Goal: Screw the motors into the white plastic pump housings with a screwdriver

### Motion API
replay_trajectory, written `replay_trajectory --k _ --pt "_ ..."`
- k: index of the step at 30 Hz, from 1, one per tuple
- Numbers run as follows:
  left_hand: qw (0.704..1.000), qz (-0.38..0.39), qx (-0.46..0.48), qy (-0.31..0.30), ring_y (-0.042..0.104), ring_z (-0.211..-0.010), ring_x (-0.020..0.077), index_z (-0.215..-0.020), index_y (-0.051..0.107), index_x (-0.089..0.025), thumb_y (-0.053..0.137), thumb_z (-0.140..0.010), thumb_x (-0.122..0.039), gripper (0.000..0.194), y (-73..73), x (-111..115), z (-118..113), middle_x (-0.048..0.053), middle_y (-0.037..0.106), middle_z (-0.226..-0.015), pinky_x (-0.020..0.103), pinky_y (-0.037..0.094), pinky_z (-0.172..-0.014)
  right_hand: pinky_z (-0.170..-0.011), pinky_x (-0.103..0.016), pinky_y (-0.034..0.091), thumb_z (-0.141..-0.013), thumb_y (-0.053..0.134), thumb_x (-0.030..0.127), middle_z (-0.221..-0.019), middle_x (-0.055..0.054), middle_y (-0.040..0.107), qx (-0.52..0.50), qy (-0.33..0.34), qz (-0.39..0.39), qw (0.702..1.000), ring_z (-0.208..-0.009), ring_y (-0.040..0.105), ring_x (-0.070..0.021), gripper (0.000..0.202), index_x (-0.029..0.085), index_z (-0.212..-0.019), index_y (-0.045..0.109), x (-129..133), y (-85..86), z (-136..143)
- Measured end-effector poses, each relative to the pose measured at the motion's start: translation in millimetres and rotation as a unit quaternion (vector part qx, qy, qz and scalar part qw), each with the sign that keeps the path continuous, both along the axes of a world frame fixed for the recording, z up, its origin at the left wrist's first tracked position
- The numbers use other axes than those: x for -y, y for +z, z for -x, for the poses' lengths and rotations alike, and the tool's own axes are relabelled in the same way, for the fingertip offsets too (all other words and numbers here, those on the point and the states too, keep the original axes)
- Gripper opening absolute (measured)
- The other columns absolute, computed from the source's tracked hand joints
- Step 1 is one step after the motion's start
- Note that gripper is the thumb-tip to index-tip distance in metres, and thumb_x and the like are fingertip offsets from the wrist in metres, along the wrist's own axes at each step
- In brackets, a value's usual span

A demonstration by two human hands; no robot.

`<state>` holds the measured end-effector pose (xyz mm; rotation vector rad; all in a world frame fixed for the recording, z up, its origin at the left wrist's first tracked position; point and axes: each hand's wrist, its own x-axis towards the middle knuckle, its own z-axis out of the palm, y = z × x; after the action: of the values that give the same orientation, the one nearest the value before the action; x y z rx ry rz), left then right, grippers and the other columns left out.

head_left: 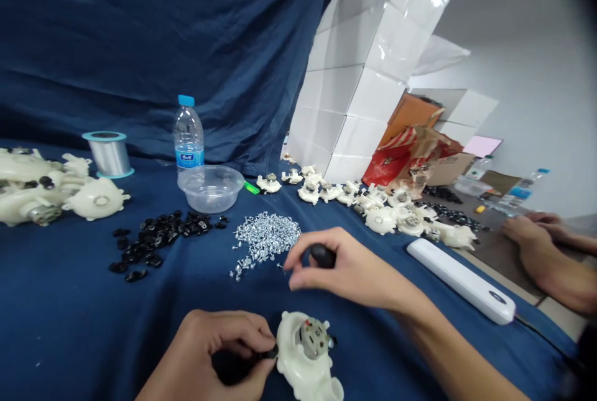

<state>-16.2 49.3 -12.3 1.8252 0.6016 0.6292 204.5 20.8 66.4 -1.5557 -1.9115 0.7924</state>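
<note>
My left hand (224,351) pinches a small black plastic part (269,352) between thumb and fingertips, against the left side of a cream plastic pump housing (298,367). A silver motor (313,337) sits on top of that housing, which lies on the blue cloth. Wrapped in my right hand (345,264) is a black-handled screwdriver (323,255); its rounded end shows and the rest is hidden. The thumb and forefinger of this hand hover by the near right edge of a pile of silver screws (268,238). Left of the screws lies a heap of black plastic parts (163,233).
Behind stand a clear bowl (211,193), a water bottle (189,140) and a wire spool (110,155). More housings lie left (97,200) and right (380,219). A long white device (461,281) borders my right arm. A co-worker's hands (536,233) show at far right.
</note>
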Motion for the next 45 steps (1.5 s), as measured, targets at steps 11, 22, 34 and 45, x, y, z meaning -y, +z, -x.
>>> replay_trajectory --k 11,22,34,45 --pt "1.000 0.003 0.019 0.014 0.079 -0.083 0.0220 -0.073 0.081 -0.025 0.070 -0.082 -0.028 0.015 0.1 6 4 0.002 0.081 -0.097 0.019 0.063 -0.069 -0.091 -0.042 0.053 -0.090 0.074 0.020 -0.089 -0.002 0.071 0.168 -0.048 -0.012 0.985 -0.089 0.068 -0.0187 0.010 0.013 -0.085 0.070 -29 -29.7 0" --pt "0.988 0.150 0.029 0.007 0.077 -0.090 0.0230 -0.082 0.083 -0.025 0.070 -0.076 -0.024 0.014 1.2 4 0 0.002 0.079 -0.099 0.028 0.064 -0.082 -0.070 -0.024 0.054 -0.084 0.076 0.012 -0.086 -0.004 0.078 0.003 0.068 0.099 0.993 -0.076 0.069 -0.0148 0.005 0.014 -0.087 0.080 20 21.0 31" --pt "0.983 0.183 0.000 0.026 0.076 -0.088 0.0212 -0.084 0.080 -0.025 0.070 -0.073 -0.027 0.015 -1.9 3 -2 -0.001 0.080 -0.091 0.027 0.061 -0.083 -0.064 -0.018 0.050 -0.076 0.078 0.003 -0.079 -0.002 0.075 -0.046 0.056 0.137 0.988 -0.069 0.065 -0.0102 0.012 0.014 -0.080 0.081 17 10.3 39" --pt "0.976 0.200 0.009 0.089 0.077 -0.078 0.0216 -0.072 0.072 -0.022 0.068 -0.064 -0.032 0.014 -0.3 9 -4 0.001 0.078 -0.083 0.026 0.061 -0.074 -0.065 -0.021 0.049 -0.076 0.077 0.004 -0.081 -0.001 0.073 -0.017 0.029 0.119 0.992 -0.072 0.065 -0.0120 0.014 0.017 -0.077 0.080 20 8.2 42"
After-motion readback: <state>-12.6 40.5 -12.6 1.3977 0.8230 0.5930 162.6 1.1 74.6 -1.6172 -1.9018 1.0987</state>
